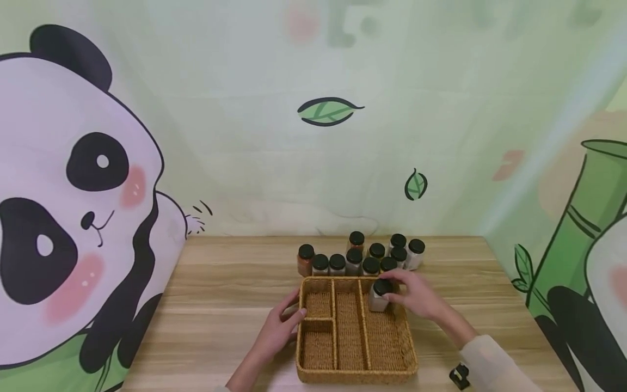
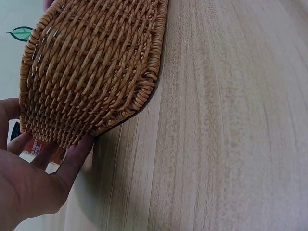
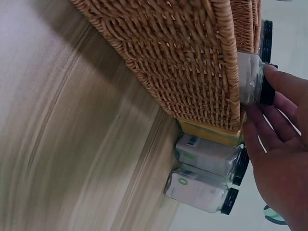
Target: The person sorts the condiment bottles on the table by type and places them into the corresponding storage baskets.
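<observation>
A woven wicker basket with several compartments stands on the wooden table. My left hand grips its left side near the far corner; in the left wrist view that hand has its fingers against the outer weave. With my right hand I pinch a clear, black-capped spice jar near its cap. The jar stands upright in the far end of the right-hand compartment. In the right wrist view, the basket wall hides the lower part of this jar.
Several more black-capped spice jars cluster just behind the basket, some with reddish contents. A small black object lies on the table by the right sleeve. A cloth backdrop with pandas rises behind the table.
</observation>
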Tool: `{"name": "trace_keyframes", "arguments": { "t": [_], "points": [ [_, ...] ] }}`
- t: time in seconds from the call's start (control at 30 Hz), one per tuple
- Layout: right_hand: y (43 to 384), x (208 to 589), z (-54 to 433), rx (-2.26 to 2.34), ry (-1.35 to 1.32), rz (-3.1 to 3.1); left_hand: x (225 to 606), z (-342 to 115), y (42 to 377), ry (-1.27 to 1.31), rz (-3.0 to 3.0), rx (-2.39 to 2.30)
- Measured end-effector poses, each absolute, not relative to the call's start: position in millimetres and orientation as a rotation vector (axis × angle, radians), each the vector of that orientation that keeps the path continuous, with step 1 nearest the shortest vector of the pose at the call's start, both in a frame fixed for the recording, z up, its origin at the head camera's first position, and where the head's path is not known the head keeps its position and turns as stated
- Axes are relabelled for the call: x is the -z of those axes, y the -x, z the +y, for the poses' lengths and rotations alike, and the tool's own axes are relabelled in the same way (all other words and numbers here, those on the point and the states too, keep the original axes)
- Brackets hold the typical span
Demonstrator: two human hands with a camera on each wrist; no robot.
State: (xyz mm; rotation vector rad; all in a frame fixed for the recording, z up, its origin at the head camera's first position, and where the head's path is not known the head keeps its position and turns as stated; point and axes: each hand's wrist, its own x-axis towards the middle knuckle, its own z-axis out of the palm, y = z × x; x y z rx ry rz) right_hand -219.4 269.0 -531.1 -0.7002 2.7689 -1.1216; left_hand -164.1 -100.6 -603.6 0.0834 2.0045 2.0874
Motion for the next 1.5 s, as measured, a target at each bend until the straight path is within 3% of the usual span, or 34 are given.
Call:
{"name": "trace_keyframes", "arguments": {
  "t": [0.43,0.63,0.97,1.5],
  "points": [
    [221,535,265,1.064,0.755,2.828,604,-102,165,-0.080,2.014,-2.078],
    [227,517,275,1.223,0.805,2.790,605,-103,165,-0.077,2.026,-2.069],
    [257,487,312,1.275,0.572,2.944,603,-106,164,-0.071,2.022,-2.065],
    [307,509,347,1.014,0.362,2.953,595,-101,161,-0.072,2.012,-2.067]
  ]
}}
